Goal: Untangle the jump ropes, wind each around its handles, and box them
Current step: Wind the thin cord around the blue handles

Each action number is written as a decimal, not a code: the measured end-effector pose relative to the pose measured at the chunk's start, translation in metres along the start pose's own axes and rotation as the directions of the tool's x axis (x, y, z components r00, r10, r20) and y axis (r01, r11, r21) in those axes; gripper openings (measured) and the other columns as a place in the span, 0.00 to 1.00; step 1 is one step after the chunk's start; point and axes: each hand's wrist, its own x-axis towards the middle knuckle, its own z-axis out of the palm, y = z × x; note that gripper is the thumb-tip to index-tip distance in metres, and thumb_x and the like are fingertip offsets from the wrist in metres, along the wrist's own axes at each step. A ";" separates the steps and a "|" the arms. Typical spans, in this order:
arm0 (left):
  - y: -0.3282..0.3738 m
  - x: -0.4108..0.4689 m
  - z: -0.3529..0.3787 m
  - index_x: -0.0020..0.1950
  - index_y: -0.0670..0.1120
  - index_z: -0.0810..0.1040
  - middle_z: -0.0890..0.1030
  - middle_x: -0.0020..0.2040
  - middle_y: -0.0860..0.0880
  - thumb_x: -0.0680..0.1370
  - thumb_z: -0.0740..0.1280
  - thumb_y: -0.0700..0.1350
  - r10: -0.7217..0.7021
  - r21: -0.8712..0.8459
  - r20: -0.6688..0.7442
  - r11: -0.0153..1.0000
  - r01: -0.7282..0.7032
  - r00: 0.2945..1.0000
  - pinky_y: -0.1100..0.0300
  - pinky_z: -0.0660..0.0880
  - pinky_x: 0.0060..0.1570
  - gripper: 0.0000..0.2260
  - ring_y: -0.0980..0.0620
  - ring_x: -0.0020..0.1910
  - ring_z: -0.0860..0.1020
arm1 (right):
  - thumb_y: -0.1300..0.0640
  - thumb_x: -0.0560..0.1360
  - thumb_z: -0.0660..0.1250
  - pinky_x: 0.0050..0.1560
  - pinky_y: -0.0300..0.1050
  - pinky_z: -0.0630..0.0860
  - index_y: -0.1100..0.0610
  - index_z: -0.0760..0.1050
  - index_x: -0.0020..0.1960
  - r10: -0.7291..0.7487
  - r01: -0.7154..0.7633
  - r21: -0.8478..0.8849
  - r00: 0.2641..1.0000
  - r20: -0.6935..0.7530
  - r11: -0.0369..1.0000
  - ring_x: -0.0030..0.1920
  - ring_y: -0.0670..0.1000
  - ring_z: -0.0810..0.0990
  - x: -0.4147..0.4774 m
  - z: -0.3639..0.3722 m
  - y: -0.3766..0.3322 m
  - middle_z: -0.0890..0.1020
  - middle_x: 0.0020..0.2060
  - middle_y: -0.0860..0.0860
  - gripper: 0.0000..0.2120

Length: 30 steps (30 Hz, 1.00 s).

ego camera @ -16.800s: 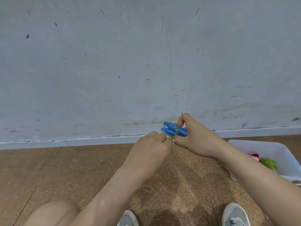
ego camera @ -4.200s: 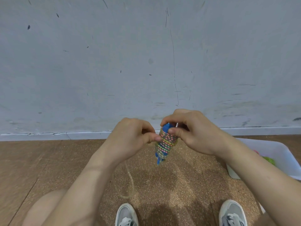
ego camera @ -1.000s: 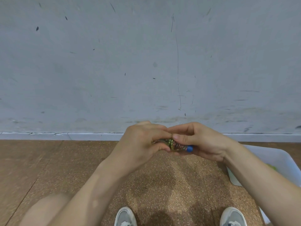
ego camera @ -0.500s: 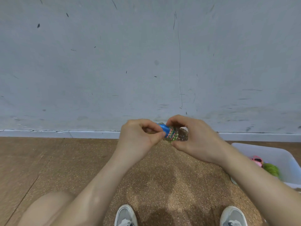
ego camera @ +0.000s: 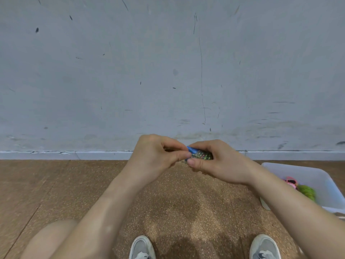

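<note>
Since the frame 4.2 s ago, the jump rope (ego camera: 201, 155), a pair of blue plastic handles wound in multicoloured cord, has turned from hanging near upright to lying roughly level between the two hands at the centre of the frame.

Lower left: a bare knee (ego camera: 49, 238). The brown speckled cork floor (ego camera: 56, 184) fills the lower half of the frame. The scuffed grey wall (ego camera: 168, 71) fills the upper half, and a pale baseboard (ego camera: 56, 155) runs between them.

Left hand (ego camera: 155, 158): fingers curled. The grip is narrow, with thumb and forefinger pinching at the left end of the jump rope, beside the exposed blue handle tip. What lies between the fingertips is hidden.

Right hand (ego camera: 219, 164): the grip is closed round the jump rope, fingers over the top and thumb beneath. Its thumb tip lies against the left thumb. The jump rope is held clear of the floor, in line with the baseboard.

Bottom edge: two grey canvas shoes, one at bottom centre (ego camera: 142, 247) and one at bottom right (ego camera: 265, 246).

Right edge: a white plastic box (ego camera: 315, 173) stands on the floor, partly behind the right forearm. It holds a pink object (ego camera: 291, 182) and, just beside it, a bright green wound rope (ego camera: 307, 191).
</note>
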 end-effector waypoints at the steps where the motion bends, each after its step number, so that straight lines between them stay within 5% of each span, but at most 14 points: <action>1: -0.003 -0.001 -0.003 0.43 0.55 0.85 0.82 0.33 0.54 0.70 0.75 0.49 0.106 0.137 0.035 0.985 -0.110 0.994 0.62 0.73 0.35 0.03 0.60 0.32 0.77 | 0.54 0.76 0.69 0.32 0.29 0.68 0.55 0.80 0.53 0.020 -0.020 -0.006 1.000 0.014 1.000 0.29 0.38 0.76 0.000 -0.004 0.000 0.81 0.33 0.45 0.08; 6: -0.010 -0.001 -0.003 0.51 0.56 0.83 0.76 0.32 0.52 0.75 0.58 0.57 0.401 0.630 0.253 0.622 -0.464 0.880 0.58 0.73 0.30 0.15 0.51 0.31 0.76 | 0.56 0.77 0.68 0.27 0.27 0.67 0.57 0.80 0.52 0.097 -0.097 0.000 0.992 0.087 0.995 0.25 0.38 0.75 -0.001 -0.012 -0.002 0.80 0.27 0.41 0.06; 13: -0.012 0.000 0.013 0.37 0.47 0.79 0.77 0.30 0.51 0.73 0.56 0.49 0.476 0.774 0.310 0.377 -0.509 0.823 0.55 0.74 0.31 0.14 0.46 0.32 0.76 | 0.54 0.78 0.67 0.25 0.30 0.66 0.54 0.79 0.44 0.152 -0.146 -0.061 0.981 0.118 0.987 0.24 0.39 0.73 -0.003 -0.019 -0.003 0.80 0.29 0.46 0.06; 18: -0.002 -0.006 0.019 0.52 0.49 0.72 0.76 0.47 0.50 0.79 0.54 0.48 0.235 0.841 0.332 0.366 -0.399 0.914 0.55 0.65 0.47 0.09 0.47 0.51 0.73 | 0.52 0.77 0.67 0.26 0.33 0.67 0.52 0.78 0.42 0.176 -0.164 -0.094 0.974 0.140 0.982 0.24 0.39 0.73 -0.003 -0.021 -0.001 0.80 0.30 0.46 0.07; 27: -0.006 -0.005 0.004 0.52 0.51 0.74 0.80 0.43 0.50 0.82 0.52 0.55 0.179 0.791 0.314 0.493 -0.361 0.932 0.54 0.64 0.39 0.13 0.46 0.44 0.77 | 0.52 0.78 0.66 0.29 0.34 0.70 0.57 0.81 0.52 0.235 -0.242 -0.006 0.937 0.259 0.970 0.31 0.43 0.78 -0.007 -0.030 0.002 0.83 0.33 0.47 0.10; 30: -0.007 -0.003 0.000 0.51 0.52 0.78 0.80 0.47 0.53 0.80 0.57 0.56 0.202 0.741 0.279 0.577 -0.344 0.939 0.55 0.66 0.44 0.13 0.50 0.51 0.75 | 0.53 0.79 0.65 0.28 0.34 0.71 0.61 0.79 0.56 0.236 -0.273 0.072 0.915 0.327 0.959 0.32 0.45 0.80 -0.007 -0.027 0.001 0.83 0.33 0.49 0.13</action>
